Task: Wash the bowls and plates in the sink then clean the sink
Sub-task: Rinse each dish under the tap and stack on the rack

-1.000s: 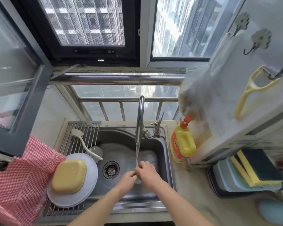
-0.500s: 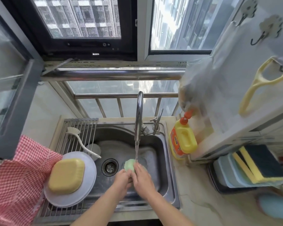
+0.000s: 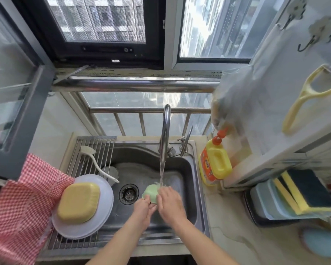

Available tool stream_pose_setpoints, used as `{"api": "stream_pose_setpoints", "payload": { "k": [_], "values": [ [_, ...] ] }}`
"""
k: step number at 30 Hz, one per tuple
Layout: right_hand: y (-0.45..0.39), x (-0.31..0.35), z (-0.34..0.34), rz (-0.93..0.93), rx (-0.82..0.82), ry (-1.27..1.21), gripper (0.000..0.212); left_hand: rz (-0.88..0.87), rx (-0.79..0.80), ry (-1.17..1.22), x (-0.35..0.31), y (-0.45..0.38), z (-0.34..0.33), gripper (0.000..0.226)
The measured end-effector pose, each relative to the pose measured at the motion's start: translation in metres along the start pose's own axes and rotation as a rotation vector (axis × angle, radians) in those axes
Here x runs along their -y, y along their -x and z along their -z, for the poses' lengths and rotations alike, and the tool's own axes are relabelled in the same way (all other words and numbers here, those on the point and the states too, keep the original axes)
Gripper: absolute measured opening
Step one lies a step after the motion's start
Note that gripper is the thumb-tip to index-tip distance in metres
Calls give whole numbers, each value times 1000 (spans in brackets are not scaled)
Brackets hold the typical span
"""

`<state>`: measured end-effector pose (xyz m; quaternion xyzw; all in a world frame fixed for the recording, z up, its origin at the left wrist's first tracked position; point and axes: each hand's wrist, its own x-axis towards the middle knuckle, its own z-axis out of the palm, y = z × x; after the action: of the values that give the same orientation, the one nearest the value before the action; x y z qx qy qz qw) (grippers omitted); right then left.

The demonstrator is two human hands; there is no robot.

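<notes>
Over the steel sink, under the running faucet, both hands met around a small green bowl. Her left hand gripped its near edge, while the right hand lay against its side (fingers hidden, so its grip could not be told). Left on the rack sat white plates under a yellow dish.

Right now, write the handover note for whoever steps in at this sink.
Left hand grips the green sponge under the running faucet. Right hand rests against the sponge; its grip is unclear.
Done: white plates stacked on the drying rack, yellow dish upside down on top.
Sink holds no dishes that I can see.
Left: finish rinsing the sponge, shut off the water, clean the sink.
</notes>
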<state>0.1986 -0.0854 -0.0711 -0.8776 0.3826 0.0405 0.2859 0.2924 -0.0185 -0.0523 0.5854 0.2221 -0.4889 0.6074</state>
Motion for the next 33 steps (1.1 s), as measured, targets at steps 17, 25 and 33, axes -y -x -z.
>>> {"api": "stream_pose_setpoints", "payload": {
  "k": [17,25,33],
  "values": [
    [-31,-23,6,-296,245,-234,65,-40,51,-75,-14,5,6,29],
    [-17,8,27,57,-3,-20,38,-24,2,-93,-8,4,-25,28],
    [-50,7,40,-4,454,0,56,-19,133,-156,-3,16,-8,23]
  ]
}}
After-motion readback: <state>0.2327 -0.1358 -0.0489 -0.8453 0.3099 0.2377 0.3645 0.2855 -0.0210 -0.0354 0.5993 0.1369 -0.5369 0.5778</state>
